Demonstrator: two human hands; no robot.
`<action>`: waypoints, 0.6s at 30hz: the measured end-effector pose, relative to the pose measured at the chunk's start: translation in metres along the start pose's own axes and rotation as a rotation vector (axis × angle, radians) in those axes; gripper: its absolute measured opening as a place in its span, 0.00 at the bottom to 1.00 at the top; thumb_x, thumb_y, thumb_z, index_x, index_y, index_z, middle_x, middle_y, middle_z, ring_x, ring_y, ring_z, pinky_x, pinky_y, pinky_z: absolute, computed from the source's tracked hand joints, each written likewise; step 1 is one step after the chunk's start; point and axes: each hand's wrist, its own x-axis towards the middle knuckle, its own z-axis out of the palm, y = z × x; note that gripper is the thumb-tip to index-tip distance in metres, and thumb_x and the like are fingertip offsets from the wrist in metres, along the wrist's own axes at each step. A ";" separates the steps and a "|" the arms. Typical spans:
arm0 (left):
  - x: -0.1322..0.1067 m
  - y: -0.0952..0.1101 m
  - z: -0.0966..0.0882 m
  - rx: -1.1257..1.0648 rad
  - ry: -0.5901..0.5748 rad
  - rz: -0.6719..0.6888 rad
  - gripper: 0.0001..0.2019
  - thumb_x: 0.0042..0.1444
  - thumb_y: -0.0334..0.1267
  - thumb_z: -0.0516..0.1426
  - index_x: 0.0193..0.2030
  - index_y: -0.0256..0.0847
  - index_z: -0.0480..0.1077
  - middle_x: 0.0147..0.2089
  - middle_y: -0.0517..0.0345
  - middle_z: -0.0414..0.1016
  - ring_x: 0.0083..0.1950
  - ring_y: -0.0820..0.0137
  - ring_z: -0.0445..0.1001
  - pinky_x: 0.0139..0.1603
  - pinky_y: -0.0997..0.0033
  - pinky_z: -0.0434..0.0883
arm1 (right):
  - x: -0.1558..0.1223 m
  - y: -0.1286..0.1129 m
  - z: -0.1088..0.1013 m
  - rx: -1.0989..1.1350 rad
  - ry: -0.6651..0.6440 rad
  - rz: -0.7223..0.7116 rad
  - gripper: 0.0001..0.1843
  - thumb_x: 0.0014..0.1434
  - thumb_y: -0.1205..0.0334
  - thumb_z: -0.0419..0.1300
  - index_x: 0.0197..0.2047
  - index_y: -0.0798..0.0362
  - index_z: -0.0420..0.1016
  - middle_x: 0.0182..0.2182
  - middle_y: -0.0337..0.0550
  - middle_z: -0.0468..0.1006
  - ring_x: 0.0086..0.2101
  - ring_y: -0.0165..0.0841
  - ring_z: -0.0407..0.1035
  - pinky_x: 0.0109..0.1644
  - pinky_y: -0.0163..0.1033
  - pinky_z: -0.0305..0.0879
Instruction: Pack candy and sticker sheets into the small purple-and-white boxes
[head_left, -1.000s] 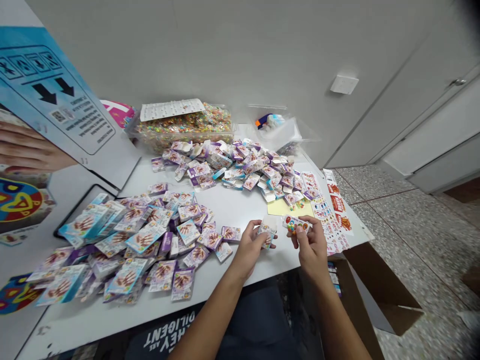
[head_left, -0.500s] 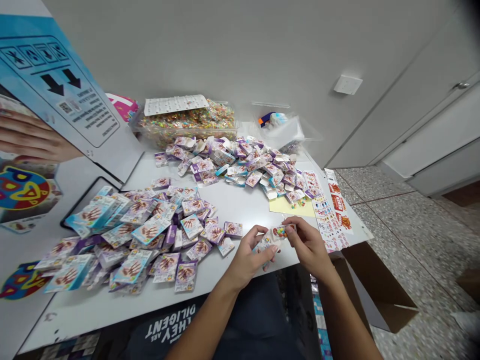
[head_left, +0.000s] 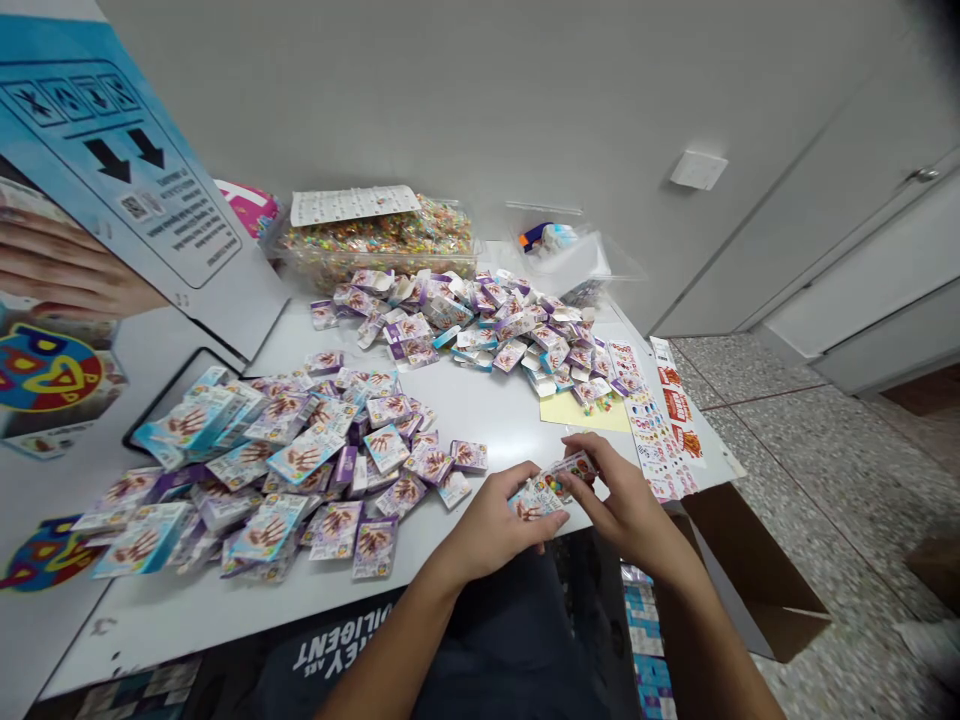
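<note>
My left hand (head_left: 499, 522) grips a small printed box (head_left: 531, 500) at the near edge of the white table (head_left: 480, 415). My right hand (head_left: 622, 500) pinches a small clear packet of coloured pieces (head_left: 570, 470), whose end meets the open end of the box. Both hands meet above the table's front edge, right of centre. A heap of closed small boxes (head_left: 285, 460) lies to the left of my hands. A second heap of open small boxes (head_left: 480, 325) lies further back.
A clear tub of coloured packets (head_left: 375, 240) stands at the back against the wall. Sticker sheets (head_left: 660, 420) and a yellow paper (head_left: 581, 412) lie at the right edge. Large printed cartons (head_left: 97, 230) stand left. An open cardboard box (head_left: 757, 570) sits on the floor.
My hands have come together and dropped toward the table's front edge. The packet, held apart from the box a second ago, now touches the box's open end.
</note>
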 end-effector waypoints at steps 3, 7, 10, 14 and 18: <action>0.000 -0.001 0.000 -0.112 -0.059 -0.034 0.20 0.54 0.49 0.66 0.48 0.40 0.70 0.29 0.63 0.72 0.22 0.75 0.66 0.25 0.74 0.67 | 0.001 -0.003 -0.003 0.010 -0.004 0.015 0.08 0.70 0.59 0.57 0.51 0.48 0.69 0.41 0.44 0.77 0.38 0.35 0.73 0.41 0.38 0.71; -0.001 0.002 0.003 0.060 0.037 0.072 0.19 0.54 0.44 0.67 0.50 0.42 0.72 0.40 0.59 0.76 0.37 0.70 0.73 0.40 0.72 0.72 | 0.004 -0.005 -0.006 0.031 -0.099 -0.059 0.07 0.71 0.60 0.55 0.48 0.48 0.73 0.42 0.46 0.77 0.41 0.36 0.73 0.43 0.39 0.71; -0.004 0.009 0.003 0.085 -0.040 0.069 0.17 0.58 0.41 0.63 0.53 0.44 0.71 0.45 0.59 0.76 0.39 0.70 0.75 0.42 0.72 0.73 | 0.002 -0.003 0.001 0.037 -0.032 -0.004 0.13 0.68 0.59 0.60 0.55 0.48 0.71 0.43 0.45 0.78 0.38 0.35 0.73 0.42 0.39 0.71; -0.009 0.014 0.002 0.124 -0.198 -0.026 0.23 0.62 0.44 0.60 0.62 0.47 0.64 0.37 0.60 0.75 0.31 0.70 0.75 0.30 0.74 0.70 | -0.004 0.001 0.026 0.050 0.326 0.019 0.07 0.65 0.61 0.64 0.46 0.48 0.73 0.38 0.43 0.78 0.31 0.32 0.70 0.34 0.38 0.69; -0.012 0.009 0.004 0.178 -0.190 -0.026 0.22 0.62 0.44 0.59 0.62 0.47 0.64 0.40 0.58 0.75 0.28 0.72 0.72 0.32 0.72 0.71 | -0.015 -0.001 0.045 0.051 0.440 -0.098 0.06 0.67 0.65 0.59 0.37 0.48 0.76 0.40 0.46 0.78 0.38 0.37 0.73 0.39 0.43 0.70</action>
